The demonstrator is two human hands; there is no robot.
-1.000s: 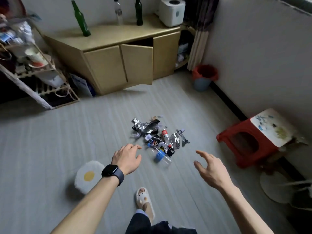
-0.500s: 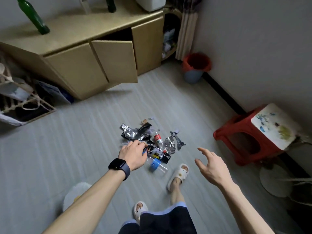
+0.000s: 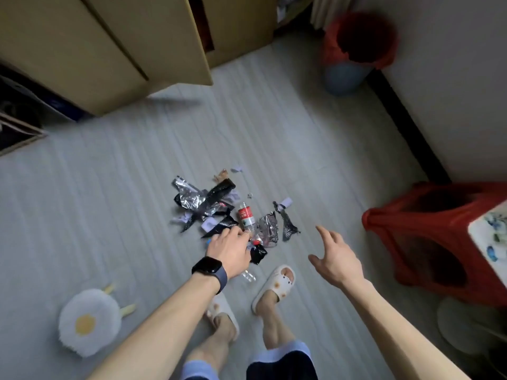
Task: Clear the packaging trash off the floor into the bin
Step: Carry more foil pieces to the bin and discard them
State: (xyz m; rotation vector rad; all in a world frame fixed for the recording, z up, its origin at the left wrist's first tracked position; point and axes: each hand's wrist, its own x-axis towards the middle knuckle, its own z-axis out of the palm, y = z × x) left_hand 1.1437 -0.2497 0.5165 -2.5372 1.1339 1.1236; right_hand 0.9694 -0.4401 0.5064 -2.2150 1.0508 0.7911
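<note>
Left hand (image 3: pixel 229 249) had dropped onto wrapper pile (image 3: pixel 192 200), grasp unclear; right hand (image 3: pixel 338 260) hovered slack, empty. Red-lined bin (image 3: pixel 343 78) stood well apart at 1 o'clock; pickup only starting

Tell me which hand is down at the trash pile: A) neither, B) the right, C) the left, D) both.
C: the left hand, wearing the watch, reaches into the pile, while the right hand hovers open beside it, over bare floor.
</note>
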